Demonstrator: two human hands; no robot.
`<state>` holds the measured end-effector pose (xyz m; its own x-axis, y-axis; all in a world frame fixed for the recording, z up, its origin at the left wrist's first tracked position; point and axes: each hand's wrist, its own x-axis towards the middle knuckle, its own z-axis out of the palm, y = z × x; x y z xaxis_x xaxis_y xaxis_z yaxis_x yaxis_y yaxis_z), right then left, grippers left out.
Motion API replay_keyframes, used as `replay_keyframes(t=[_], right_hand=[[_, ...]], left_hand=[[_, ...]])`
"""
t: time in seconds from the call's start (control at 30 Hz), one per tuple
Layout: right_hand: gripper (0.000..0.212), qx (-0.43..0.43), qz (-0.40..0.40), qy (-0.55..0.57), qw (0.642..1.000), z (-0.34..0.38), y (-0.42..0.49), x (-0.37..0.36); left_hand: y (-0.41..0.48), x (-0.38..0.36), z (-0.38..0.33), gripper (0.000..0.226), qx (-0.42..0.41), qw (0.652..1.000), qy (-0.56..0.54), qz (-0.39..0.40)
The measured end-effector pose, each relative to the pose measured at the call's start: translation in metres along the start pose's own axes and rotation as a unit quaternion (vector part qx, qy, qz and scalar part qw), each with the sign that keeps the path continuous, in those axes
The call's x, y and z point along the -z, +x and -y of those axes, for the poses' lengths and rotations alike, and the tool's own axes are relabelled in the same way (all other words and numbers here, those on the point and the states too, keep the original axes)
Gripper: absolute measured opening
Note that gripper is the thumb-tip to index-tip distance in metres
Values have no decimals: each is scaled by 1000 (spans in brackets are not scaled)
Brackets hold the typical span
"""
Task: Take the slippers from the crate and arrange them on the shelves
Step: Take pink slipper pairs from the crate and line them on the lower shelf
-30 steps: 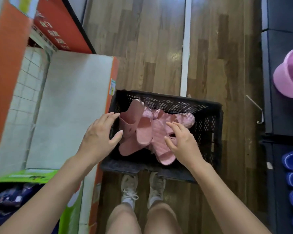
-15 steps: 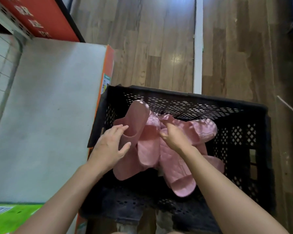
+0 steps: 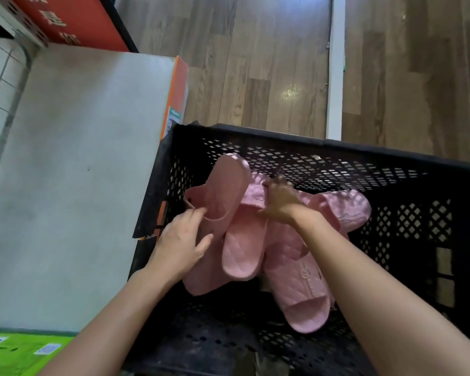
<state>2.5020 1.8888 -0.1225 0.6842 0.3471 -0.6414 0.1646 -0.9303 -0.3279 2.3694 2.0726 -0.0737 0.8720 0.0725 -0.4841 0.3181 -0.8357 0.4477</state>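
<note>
A black perforated crate (image 3: 337,147) stands on the wooden floor with several pink slippers piled inside. My left hand (image 3: 181,241) reaches into the crate's left side; its fingers curl around the strap of the leftmost pink slipper (image 3: 223,183), which stands tilted against the pile. My right hand (image 3: 280,200) is deeper in the crate, fingers curled on the top of a quilted pink slipper (image 3: 244,251) in the middle. Another quilted slipper (image 3: 301,299) lies under my right forearm, and one more slipper (image 3: 347,210) lies at the right of the pile.
A large grey box with an orange edge (image 3: 73,172) sits tight against the crate's left side. A green carton (image 3: 19,351) is at the lower left. A red sign panel (image 3: 65,20) leans at the top left. Wooden floor (image 3: 255,63) stretches beyond the crate.
I have leaned closer to the crate. My left hand has closed around the leftmost slipper's strap, and my right hand has pushed further back into the pile.
</note>
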Motion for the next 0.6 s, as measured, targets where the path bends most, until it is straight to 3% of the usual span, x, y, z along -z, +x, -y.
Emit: replay_keyframes(t=[0.1, 0.37, 0.6], right_hand=[[88, -11, -42, 42, 998, -13, -31, 0], [90, 23, -124, 130, 983, -18, -119, 6], [91, 18, -200, 161, 966, -36, -178, 30]], left_hand=[[-12, 1, -7, 56, 6, 1000, -16, 3], [-51, 18, -42, 52, 3, 998, -62, 20], [-68, 21, -78, 47, 52, 978, -186, 73]])
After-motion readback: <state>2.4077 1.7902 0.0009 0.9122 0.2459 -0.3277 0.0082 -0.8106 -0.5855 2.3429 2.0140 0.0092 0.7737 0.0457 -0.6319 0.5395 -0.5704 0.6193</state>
